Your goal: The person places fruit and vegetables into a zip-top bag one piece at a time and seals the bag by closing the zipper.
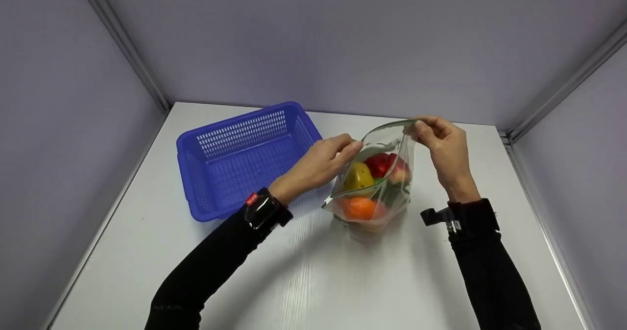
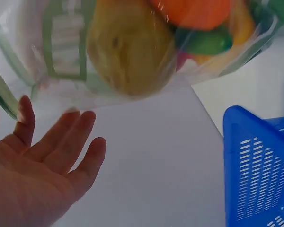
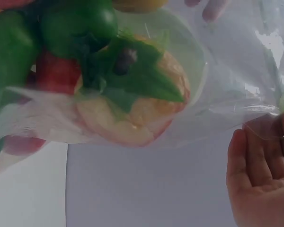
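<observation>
A clear zip bag (image 1: 394, 207) with a green seal stands on the table, its mouth spread apart. Through the plastic show a yellow pear-like fruit (image 1: 358, 176), an orange one (image 1: 360, 208) and red ones (image 1: 377, 164). The right wrist view adds a pinkish fruit with a green leaf (image 3: 132, 123) and shiny green produce (image 3: 78, 26). With thumb and forefinger, my left hand (image 1: 318, 162) pinches the bag's left rim; its other fingers extend loosely beneath. My right hand (image 1: 446, 149) grips the upper right corner of the rim between thumb and fingers.
To the left of the bag a blue perforated basket (image 1: 210, 124) sits at an angle with nothing in it; my left forearm passes over its near right corner. Grey panels (image 1: 313, 46) enclose the white table (image 1: 274, 281) at the back and both sides.
</observation>
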`<state>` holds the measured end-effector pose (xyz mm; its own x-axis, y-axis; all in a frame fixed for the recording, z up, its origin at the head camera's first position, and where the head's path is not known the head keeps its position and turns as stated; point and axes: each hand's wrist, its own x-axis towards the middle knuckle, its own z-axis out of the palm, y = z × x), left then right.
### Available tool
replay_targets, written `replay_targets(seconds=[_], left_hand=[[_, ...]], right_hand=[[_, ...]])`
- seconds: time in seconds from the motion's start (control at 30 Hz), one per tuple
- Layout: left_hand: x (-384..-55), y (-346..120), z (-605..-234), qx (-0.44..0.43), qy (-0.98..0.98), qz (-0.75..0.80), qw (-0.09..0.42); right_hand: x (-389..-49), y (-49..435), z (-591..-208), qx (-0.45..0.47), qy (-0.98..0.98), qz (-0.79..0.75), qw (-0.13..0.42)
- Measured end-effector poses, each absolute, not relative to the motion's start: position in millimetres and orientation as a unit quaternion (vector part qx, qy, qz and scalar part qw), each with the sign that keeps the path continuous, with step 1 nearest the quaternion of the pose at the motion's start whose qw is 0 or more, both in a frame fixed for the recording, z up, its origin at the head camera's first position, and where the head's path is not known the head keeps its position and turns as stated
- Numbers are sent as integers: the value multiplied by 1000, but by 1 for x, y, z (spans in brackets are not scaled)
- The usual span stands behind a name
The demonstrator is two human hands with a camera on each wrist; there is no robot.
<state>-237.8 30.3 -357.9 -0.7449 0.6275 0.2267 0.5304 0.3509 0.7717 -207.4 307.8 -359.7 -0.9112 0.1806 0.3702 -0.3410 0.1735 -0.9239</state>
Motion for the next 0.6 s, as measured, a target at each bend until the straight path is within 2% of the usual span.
replay_targets(seconds=[0.17,0.37,0.47,0.6], left_hand=[[-218,9,-386,354,789,500,49],[-192,-13,-425,355,731,579,71],[-185,-12,-440,349,726,591,47],[-181,-5,-452,324,737,593,-19]], right_hand=[[-204,312,-364,36,-717,662,215],[-199,316,-370,27,-705,675,215],[-197,318,-372,25,-698,681,220],[-195,317,-372,25,-695,683,224]])
